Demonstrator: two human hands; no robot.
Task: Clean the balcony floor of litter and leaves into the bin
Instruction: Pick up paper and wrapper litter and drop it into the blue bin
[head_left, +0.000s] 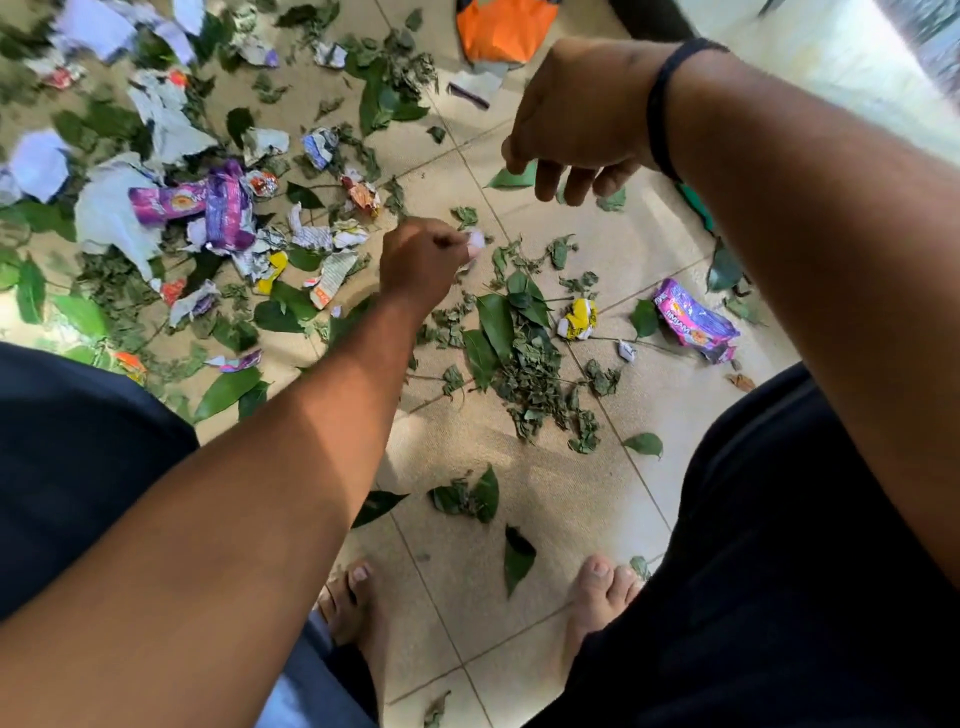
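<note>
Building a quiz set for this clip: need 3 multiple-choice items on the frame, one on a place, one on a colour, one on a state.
1. Where does the crumpled yellow wrapper lie?
A. on the tiled floor beside the pile of leaves
B. in the left hand
C. on top of the orange bag

2. What colour is the band on the right wrist?
A. white
B. black
C. red

3. What is the left hand doing?
A. lying flat and open on the floor
B. pinching a small pale scrap
C. gripping a large green leaf

Answers: 1 A, the wrapper sits on a tile just right of the leaves. 2 B, the band is a thin dark ring round the wrist. 3 B, the curled fingers close on a pale scrap at their tips, while the right hand hangs loose and holds nothing.
</note>
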